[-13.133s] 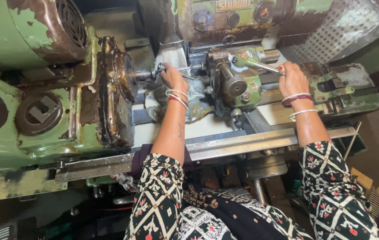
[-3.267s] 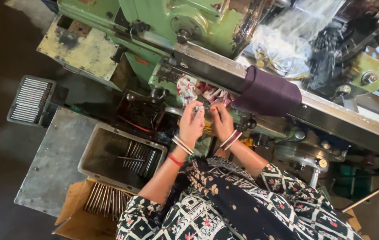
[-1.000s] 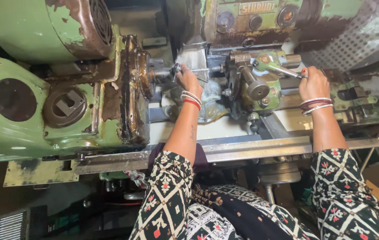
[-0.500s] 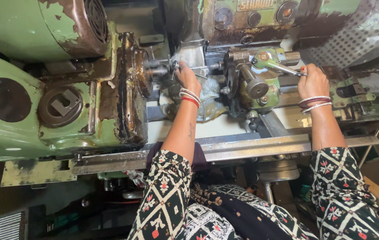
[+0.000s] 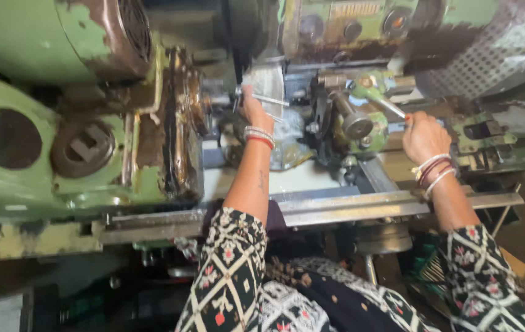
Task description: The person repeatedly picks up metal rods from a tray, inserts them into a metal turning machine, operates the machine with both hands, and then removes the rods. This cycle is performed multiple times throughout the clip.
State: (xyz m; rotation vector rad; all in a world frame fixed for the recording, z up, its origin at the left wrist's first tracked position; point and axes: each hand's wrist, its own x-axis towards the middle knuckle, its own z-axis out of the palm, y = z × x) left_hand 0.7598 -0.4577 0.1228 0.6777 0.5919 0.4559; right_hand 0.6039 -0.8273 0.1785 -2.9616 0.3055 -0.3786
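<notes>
Compared with half a second ago, little has moved: the left hand (image 5: pixel 255 110) has crept slightly up toward twelve o'clock, closer to the chuck (image 5: pixel 210 98) of the green lathe (image 5: pixel 59 160), and the view has drifted a touch. The right hand (image 5: pixel 423 136) stays where it was, at about two o'clock from the body, clenched around the end of the slim metal lever (image 5: pixel 391 107) that slants up to the green turret (image 5: pixel 361 117). The judgement from this is that a part is being set at the chuck while the lever is held ready, not yet swung.

The left fingers are pinched on a thin metal rod (image 5: pixel 268 99), which lies level just right of the chuck, at about eleven o'clock from the hand. Whether its far end is already seated in the chuck cannot be told; the hand covers that joint and motion blur softens it.

The crumpled plastic sheet (image 5: pixel 281 144) under the wrist hides the bed there. The rail (image 5: pixel 361 206) crosses in front, and the patterned sleeves (image 5: pixel 225 276) cover the lower frame. The machine's top and left side are cut off.
</notes>
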